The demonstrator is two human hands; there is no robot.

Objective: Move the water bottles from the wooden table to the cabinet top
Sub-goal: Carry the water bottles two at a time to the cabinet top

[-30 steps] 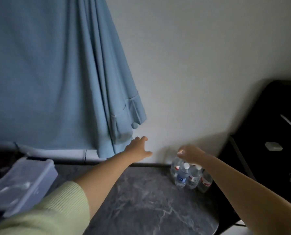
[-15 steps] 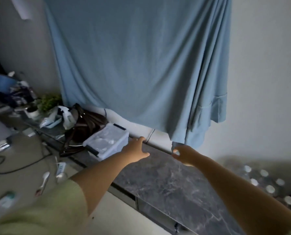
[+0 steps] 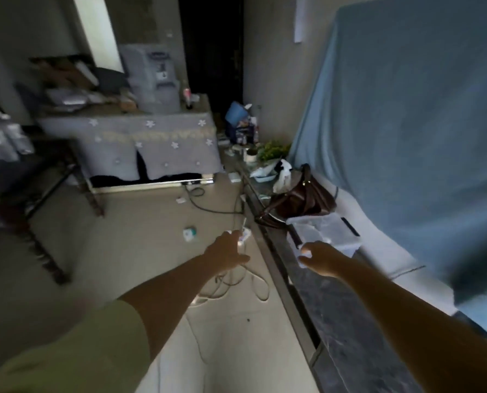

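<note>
Both hands are held out empty, fingers loosely spread — the left hand [image 3: 228, 251] above the floor [image 3: 140, 251], the right hand [image 3: 320, 258] above the dark marbled surface [image 3: 347, 330]. The water bottles [image 3: 1, 137] are seen, blurred, at the far left edge — well apart from both hands.

The cabinet top [image 3: 347, 316] runs along the right side, from the near edge back toward the far wall, with a hanging cloth [image 3: 406, 131] behind it. On it, a lidded plastic box [image 3: 326, 231] sits near the middle; a handbag [image 3: 299, 198] lies just behind the box, and a potted plant [image 3: 273, 150] stands farther back. The floor [image 3: 140, 228] lies left of the cabinet, with loose cables [image 3: 236, 282] beside its front edge. A cloth-covered table [image 3: 151, 137] stands at the far side. Water bottles [image 3: 1, 137], blurred, stand on a table [image 3: 18, 177] at the far left.
</note>
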